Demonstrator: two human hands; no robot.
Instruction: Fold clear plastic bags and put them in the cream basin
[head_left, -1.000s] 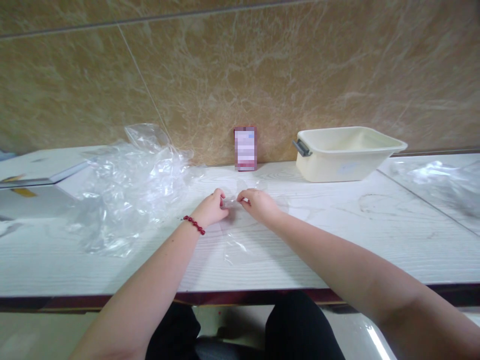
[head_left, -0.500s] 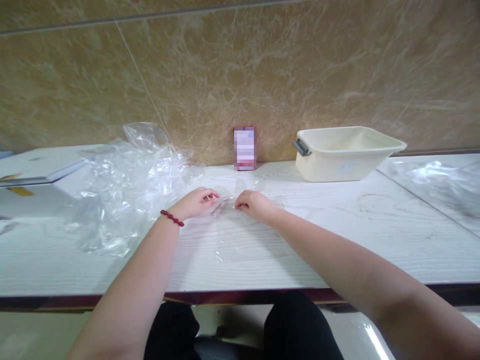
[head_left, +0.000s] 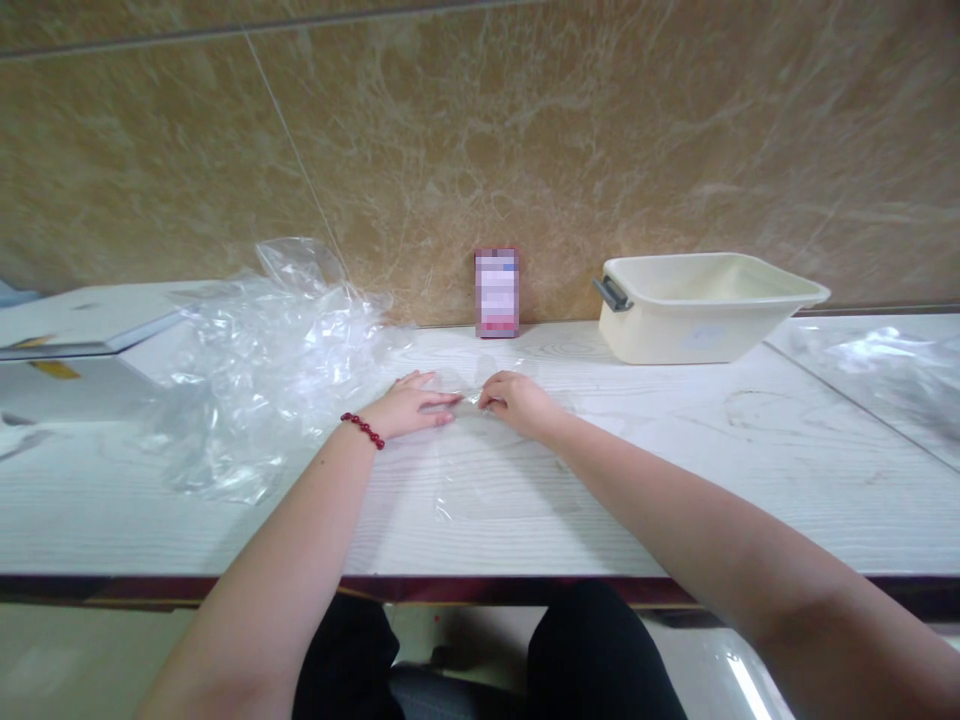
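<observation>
A clear plastic bag (head_left: 487, 480) lies flat on the white wood-grain table, its outline faint against the surface. My left hand (head_left: 420, 405), with a dark red bead bracelet at the wrist, rests on the upper left part of the bag. Its fingers are stretched out and spread. Just to the right, my right hand (head_left: 514, 402) has its fingertips closed in a pinch on the bag's upper part. A small shiny fold of plastic shows between the two hands.
A heap of crumpled clear bags (head_left: 262, 380) lies left, beside a white box (head_left: 90, 340). A phone (head_left: 497, 293) leans against the marble wall. To the right stand a cream plastic bin (head_left: 675, 335) with a grey handle and more clear plastic (head_left: 892, 370).
My left hand's curled fingers have straightened and spread flat on the plastic, closer to my right hand. My right hand stays pinched at nearly the same spot. The view has shifted slightly.
</observation>
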